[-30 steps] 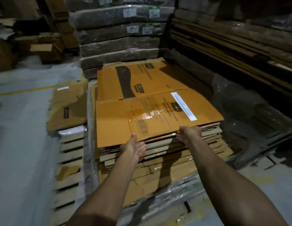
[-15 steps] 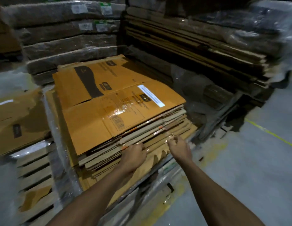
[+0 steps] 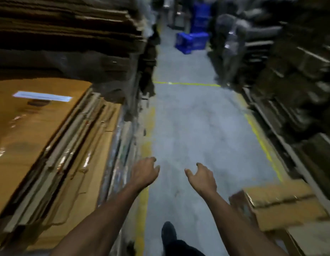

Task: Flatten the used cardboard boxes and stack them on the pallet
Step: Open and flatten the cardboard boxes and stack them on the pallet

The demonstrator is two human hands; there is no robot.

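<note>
Left hand: the left hand [image 3: 144,173] hangs in the air over the grey aisle floor [image 3: 197,130], just beside the stack's near edge, fingers loosely curled and apart, holding nothing.
Right hand: the right hand [image 3: 202,177] is likewise raised over the floor, well apart from the stack, thumb and fingers spread and slightly bent, nothing in its grasp.
Flattened boxes: the stack of flattened cardboard boxes [image 3: 55,145] lies at the left of the view; its top sheet is orange-brown with a white label strip [image 3: 42,96] and glossy tape, and the layered edges face the aisle.
Pallet: whatever carries the stack is hidden under cardboard and plastic wrap, so it cannot be made out.
Unflattened box: a brown cardboard box [image 3: 282,206] sits at lower right, near the right forearm.
Surroundings: a taller wrapped cardboard pile [image 3: 68,37] rises behind the stack; yellow floor lines [image 3: 186,83] mark the aisle; blue crates [image 3: 191,41] stand far down it; a dark shoe [image 3: 168,232] is on the floor below the hands.
Sharpness: the view is blurred.
</note>
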